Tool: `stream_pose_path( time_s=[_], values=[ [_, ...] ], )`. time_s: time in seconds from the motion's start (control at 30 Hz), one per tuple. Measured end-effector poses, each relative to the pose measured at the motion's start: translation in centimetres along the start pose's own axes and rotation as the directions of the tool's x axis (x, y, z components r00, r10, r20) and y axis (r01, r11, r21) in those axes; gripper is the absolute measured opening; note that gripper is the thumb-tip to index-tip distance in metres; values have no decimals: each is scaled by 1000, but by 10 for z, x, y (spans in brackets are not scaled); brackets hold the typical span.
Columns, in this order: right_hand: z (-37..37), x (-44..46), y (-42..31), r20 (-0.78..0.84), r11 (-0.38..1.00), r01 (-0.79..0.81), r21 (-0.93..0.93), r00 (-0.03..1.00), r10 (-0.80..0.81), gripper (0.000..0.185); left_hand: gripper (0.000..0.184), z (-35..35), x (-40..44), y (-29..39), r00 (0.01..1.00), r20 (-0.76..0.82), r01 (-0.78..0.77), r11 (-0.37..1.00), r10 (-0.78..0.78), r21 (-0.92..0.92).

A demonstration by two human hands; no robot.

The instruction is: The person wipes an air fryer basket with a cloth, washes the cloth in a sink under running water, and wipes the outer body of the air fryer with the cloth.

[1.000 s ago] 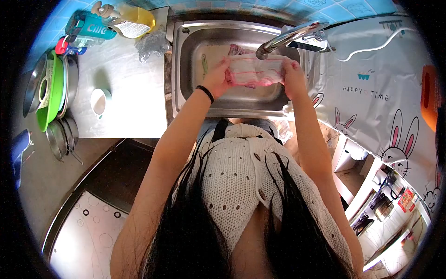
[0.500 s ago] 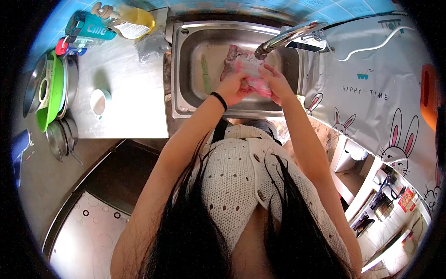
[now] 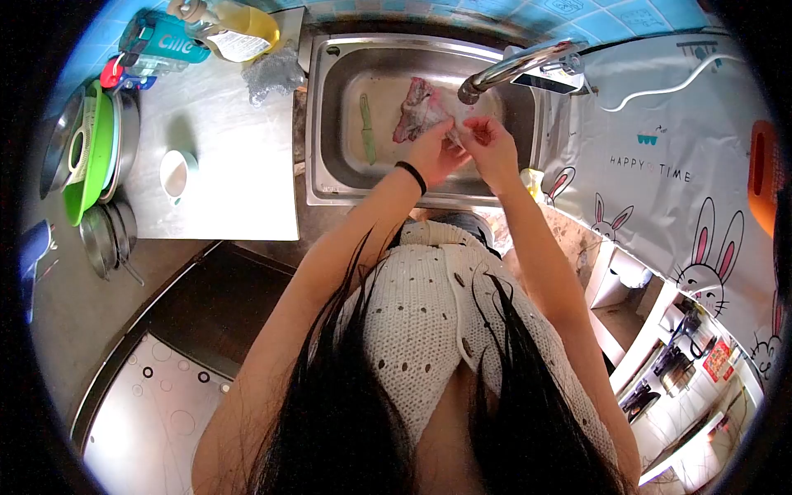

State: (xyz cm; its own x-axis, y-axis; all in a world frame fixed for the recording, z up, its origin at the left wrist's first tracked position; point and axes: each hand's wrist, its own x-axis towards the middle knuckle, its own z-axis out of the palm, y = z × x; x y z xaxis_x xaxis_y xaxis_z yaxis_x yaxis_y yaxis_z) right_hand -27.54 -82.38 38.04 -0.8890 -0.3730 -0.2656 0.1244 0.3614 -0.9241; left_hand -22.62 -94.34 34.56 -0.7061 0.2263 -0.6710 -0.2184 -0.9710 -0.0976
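Note:
A crumpled pink-and-white bundle (image 3: 425,111) lies in the steel sink (image 3: 330,177), reddish on its left and pale, almost see-through, on its right. Whether it is a plastic bag or a cloth, I cannot tell. My left hand (image 3: 443,151) is at its near edge with fingers curled in. Close beside it, my right hand (image 3: 492,153) pinches the bundle's right end with bent fingers. The chrome faucet (image 3: 520,66) reaches over the sink just beyond my right hand. A slim green knife (image 3: 367,130) lies on the sink floor to the left.
Left of the sink, a white counter board (image 3: 239,190) holds a white cup (image 3: 176,176), a clear crumpled bag (image 3: 272,77) and a yellow soap bottle (image 3: 239,37). Stacked basins (image 3: 95,157) stand further left. A rabbit-printed cover (image 3: 652,124) lies to the right.
Both hands have drawn closer together and the left has shifted right. The bundle now lies lower and flatter, with its pink near end no longer spread between the hands.

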Motion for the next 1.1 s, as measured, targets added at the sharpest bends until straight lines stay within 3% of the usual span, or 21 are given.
stream_pose_path(
  time_s=[0.03,0.13,0.2,0.27,0.37,0.47,0.57,0.67,0.73,0.83,0.87,0.97,1.03,1.07,1.1],
  values=[
    [-8,-1,-4,110,999,44,-21,993,-42,22,14,-3,7,4,999,12,-44,998,44,40],
    [-46,11,-20,-75,943,41,-330,995,-70,31,17,-11,20,18,990,85,-128,979,115,160],
    [-67,29,-42,-223,919,166,-357,940,-256,48,18,-13,19,24,983,167,-117,960,75,256],
    [-90,64,-33,-272,709,133,-693,862,-428,70,22,-4,7,21,992,124,-71,950,34,303],
    [-100,117,-21,-243,538,129,-833,788,-566,82,26,4,-12,13,993,118,-12,955,-24,295],
    [-100,145,-15,-323,537,-24,-843,820,-472,87,29,-4,-15,16,995,68,52,967,-71,251],
    [-104,139,-39,-358,733,-35,-680,887,-291,84,28,-13,-31,30,995,-22,97,984,-95,152],
    [-139,145,-11,-102,578,141,-804,925,-366,77,33,-37,-32,46,981,-190,65,993,-45,99],
    [-161,132,-12,45,463,249,-851,912,-407,71,37,-41,-41,55,980,-200,43,960,13,276],
    [-186,116,-16,160,626,393,-673,904,-395,61,41,-30,-56,54,957,-275,29,909,95,415],
    [-182,108,-15,119,504,424,-752,840,-530,46,39,-28,-61,54,956,-272,27,898,105,440],
    [-152,72,-21,-117,452,255,-855,754,-646,35,35,-27,-71,50,982,-187,38,923,37,383],
    [-102,30,-25,-375,633,125,-764,712,-593,28,35,-27,-74,46,992,-110,92,952,-63,291],
    [-81,20,-3,-392,842,109,-529,848,-356,29,36,-26,-74,41,989,-75,146,958,-131,247],
    [-61,11,15,-327,967,18,-253,939,-103,32,38,-24,-74,35,979,-37,205,957,-202,207]
  ],
)
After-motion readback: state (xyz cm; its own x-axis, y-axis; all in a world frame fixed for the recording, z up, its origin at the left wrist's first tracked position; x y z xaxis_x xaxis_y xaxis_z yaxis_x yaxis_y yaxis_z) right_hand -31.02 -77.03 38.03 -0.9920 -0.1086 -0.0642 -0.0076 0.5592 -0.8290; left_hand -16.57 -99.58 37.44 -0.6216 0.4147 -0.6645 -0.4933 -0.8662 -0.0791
